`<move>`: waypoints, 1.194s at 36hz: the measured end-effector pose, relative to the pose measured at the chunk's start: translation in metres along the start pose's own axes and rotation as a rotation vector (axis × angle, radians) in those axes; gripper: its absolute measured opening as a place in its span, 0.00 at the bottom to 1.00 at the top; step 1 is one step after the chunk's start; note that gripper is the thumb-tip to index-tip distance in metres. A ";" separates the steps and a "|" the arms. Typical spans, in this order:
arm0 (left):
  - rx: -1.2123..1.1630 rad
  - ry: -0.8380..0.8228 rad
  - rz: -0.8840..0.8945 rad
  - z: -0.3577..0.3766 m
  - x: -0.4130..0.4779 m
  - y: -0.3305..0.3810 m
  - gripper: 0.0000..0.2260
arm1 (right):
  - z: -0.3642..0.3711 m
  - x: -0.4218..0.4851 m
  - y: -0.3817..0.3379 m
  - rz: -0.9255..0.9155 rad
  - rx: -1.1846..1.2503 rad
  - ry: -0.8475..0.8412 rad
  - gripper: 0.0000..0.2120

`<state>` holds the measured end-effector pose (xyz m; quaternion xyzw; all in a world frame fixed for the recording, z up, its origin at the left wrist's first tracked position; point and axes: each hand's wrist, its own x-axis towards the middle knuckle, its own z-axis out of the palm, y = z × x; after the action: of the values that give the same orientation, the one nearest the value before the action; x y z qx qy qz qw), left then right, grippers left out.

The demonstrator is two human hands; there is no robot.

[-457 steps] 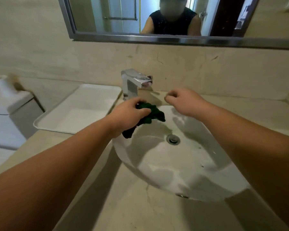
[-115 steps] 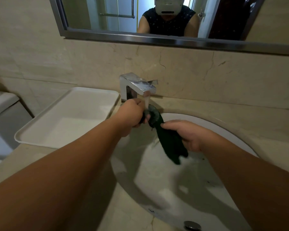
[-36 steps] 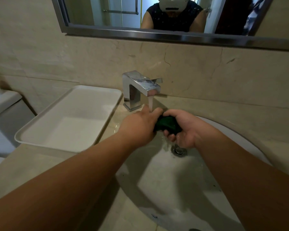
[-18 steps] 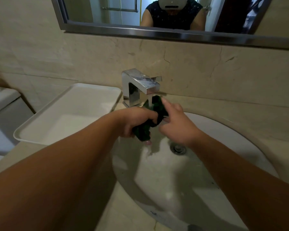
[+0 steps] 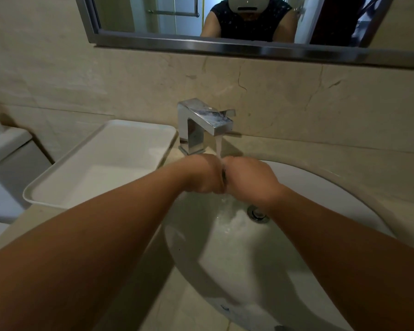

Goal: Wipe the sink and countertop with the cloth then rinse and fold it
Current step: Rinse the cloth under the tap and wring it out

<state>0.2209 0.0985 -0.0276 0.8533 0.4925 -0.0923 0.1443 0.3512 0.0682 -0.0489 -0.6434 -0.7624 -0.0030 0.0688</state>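
My left hand and my right hand are balled into fists, pressed knuckle to knuckle over the white oval sink. Between them only a thin dark sliver of the green cloth shows; the rest is hidden inside both fists. Water runs from the square chrome faucet onto the spot where the hands meet and splashes down into the basin near the drain.
A white rectangular tray lies on the beige stone countertop left of the faucet. A toilet tank stands at the far left. A metal-framed mirror hangs on the wall above.
Half a second ago the cloth hung loose from my left hand with my right fingers touching it. Now both fists have closed tight together on it under the running water.
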 end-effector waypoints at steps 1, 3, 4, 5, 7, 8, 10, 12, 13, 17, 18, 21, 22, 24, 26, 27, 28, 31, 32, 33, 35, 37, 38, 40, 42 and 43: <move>0.055 0.033 0.032 0.003 0.003 -0.001 0.10 | 0.000 0.001 0.001 0.015 -0.004 -0.028 0.06; 0.151 0.089 0.057 0.005 0.002 -0.002 0.09 | 0.002 0.004 0.003 0.029 -0.011 -0.114 0.06; 0.194 0.130 0.071 0.007 0.005 -0.001 0.07 | 0.002 0.005 0.004 0.036 0.009 -0.166 0.10; 0.198 0.156 0.069 0.010 0.006 -0.002 0.05 | 0.002 0.008 0.005 0.047 0.049 -0.217 0.12; 0.190 0.192 0.065 0.015 0.009 -0.004 0.04 | 0.002 0.012 0.005 0.061 0.128 -0.278 0.10; 0.191 0.198 0.071 0.017 0.009 -0.005 0.04 | 0.002 0.014 0.004 0.086 0.167 -0.303 0.10; 0.184 0.217 0.079 0.020 0.010 -0.007 0.01 | 0.001 0.015 0.005 0.167 0.310 -0.356 0.10; 0.154 0.270 0.082 0.023 0.009 -0.007 0.08 | -0.002 0.014 0.008 0.238 0.472 -0.402 0.10; 0.124 0.310 0.077 0.025 0.008 -0.009 0.10 | -0.002 0.014 0.010 0.270 0.546 -0.415 0.09; -0.019 0.511 0.127 0.028 0.005 -0.014 0.14 | -0.004 0.011 0.020 0.432 0.900 -0.514 0.12; -0.041 0.519 0.141 0.027 0.003 -0.013 0.13 | -0.005 0.010 0.022 0.451 0.983 -0.541 0.14; -0.176 0.416 0.083 0.021 -0.002 -0.012 0.10 | -0.010 0.006 0.030 0.479 1.209 -0.539 0.20; -0.253 0.376 0.033 0.018 -0.004 -0.011 0.11 | -0.012 0.004 0.030 0.483 1.295 -0.501 0.19; -0.487 0.301 -0.069 0.015 -0.004 -0.011 0.11 | -0.017 0.000 0.029 0.496 1.470 -0.359 0.15; -0.792 0.234 -0.175 0.012 -0.005 -0.010 0.09 | -0.019 -0.004 0.027 0.493 1.597 -0.171 0.15; -0.891 0.217 -0.221 0.010 -0.005 -0.011 0.08 | -0.018 -0.004 0.027 0.466 1.602 -0.092 0.18; -0.952 0.202 -0.249 0.009 -0.003 -0.012 0.06 | -0.016 -0.005 0.028 0.413 1.567 -0.035 0.22; -1.075 0.104 -0.276 0.002 0.000 -0.019 0.03 | -0.016 -0.016 0.027 0.185 1.187 0.058 0.37; -1.111 0.037 -0.275 0.000 0.000 -0.020 0.03 | -0.016 -0.020 0.025 0.109 0.987 0.068 0.39; -1.138 -0.044 -0.270 -0.003 0.001 -0.020 0.02 | -0.015 -0.024 0.024 0.043 0.787 0.069 0.41; -1.145 -0.207 -0.255 -0.006 0.000 -0.019 0.05 | -0.007 -0.027 0.026 -0.040 0.460 0.070 0.46; -1.124 -0.339 -0.216 -0.009 -0.002 -0.017 0.08 | 0.002 -0.026 0.030 -0.083 0.297 0.103 0.50; -1.102 -0.382 -0.189 -0.011 -0.003 -0.016 0.09 | 0.007 -0.025 0.031 -0.105 0.237 0.130 0.51; -1.025 -0.424 -0.143 -0.013 -0.007 -0.013 0.10 | 0.011 -0.021 0.030 -0.185 0.151 0.211 0.50; -0.901 -0.386 -0.109 -0.013 -0.010 -0.008 0.11 | 0.010 -0.017 0.026 -0.249 0.161 0.244 0.43; -0.823 -0.343 -0.096 -0.012 -0.010 -0.005 0.11 | 0.008 -0.015 0.022 -0.253 0.173 0.228 0.38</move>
<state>0.2114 0.0967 -0.0145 0.6733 0.4963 -0.0352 0.5469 0.3747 0.0585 -0.0599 -0.5296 -0.8219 -0.0189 0.2089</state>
